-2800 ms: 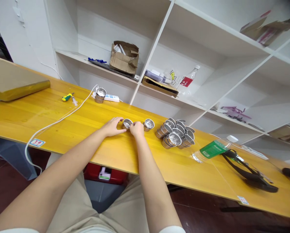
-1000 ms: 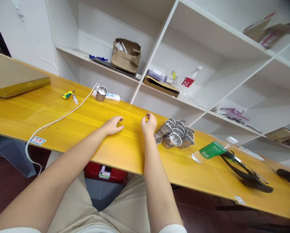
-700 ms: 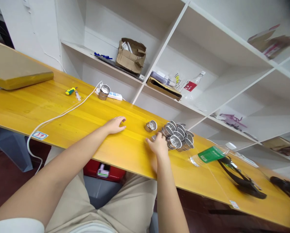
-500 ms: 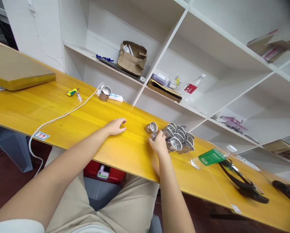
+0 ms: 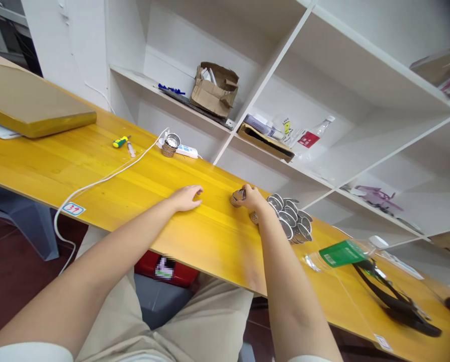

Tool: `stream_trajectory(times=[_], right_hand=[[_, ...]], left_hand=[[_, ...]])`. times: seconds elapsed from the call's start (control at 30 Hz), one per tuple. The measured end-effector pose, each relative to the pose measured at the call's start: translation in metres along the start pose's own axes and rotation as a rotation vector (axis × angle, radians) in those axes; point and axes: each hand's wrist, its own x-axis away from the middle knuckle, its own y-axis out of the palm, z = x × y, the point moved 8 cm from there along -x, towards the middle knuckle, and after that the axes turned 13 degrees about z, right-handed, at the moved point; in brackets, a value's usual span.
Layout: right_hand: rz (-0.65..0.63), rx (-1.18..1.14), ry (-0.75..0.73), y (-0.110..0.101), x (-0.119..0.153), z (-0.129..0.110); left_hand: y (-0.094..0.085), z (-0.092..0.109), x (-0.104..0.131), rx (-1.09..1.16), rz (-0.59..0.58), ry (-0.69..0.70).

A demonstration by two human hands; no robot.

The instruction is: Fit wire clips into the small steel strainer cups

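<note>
Your right hand [image 5: 252, 197] is at a perforated metal cup [image 5: 235, 200] on the table [image 5: 209, 241]. The cup sits between your thumb and forefingers, on the left side of the hand, and they appear to grasp it near the rim. Your hand covers part of that rim, so you cannot tell here whether it is one cup or two nested together. The pile [image 5: 289, 216] of other cups stands to the right of that hand, partly behind your right forearm.

Your left hand [image 5: 185, 199] rests on the table to the left of the cup, apart from it, with nothing in it; its fingers are loosely curved and unclenched. Farther back, more cups [image 5: 169, 146] stand stacked by the power strip [image 5: 187, 151], and the bottle [image 5: 345, 253] lies on its side to the right of the pile.

Half a second ago your right hand was nearer to you, at the pile's left edge; now it has moved farther across the table to the cup. Your left hand has hardly shifted. In the earliest frame, both your hands met around a cup; now they are well apart.
</note>
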Motion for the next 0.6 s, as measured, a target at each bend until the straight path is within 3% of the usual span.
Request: stream_trajectory(times=[0.17, 0.6], right_hand=[[0.051, -0.033, -0.007, 0.0018, -0.0085, 0.0037], [-0.174, 0.182, -0.065, 0.0023, -0.0078, -0.0056]], left_hand=[[-0.0002, 0.0015, 0.0001, -0.004, -0.011, -0.003], [0.0047, -0.0027, -0.0022, -0.040, -0.032, 0.028]])
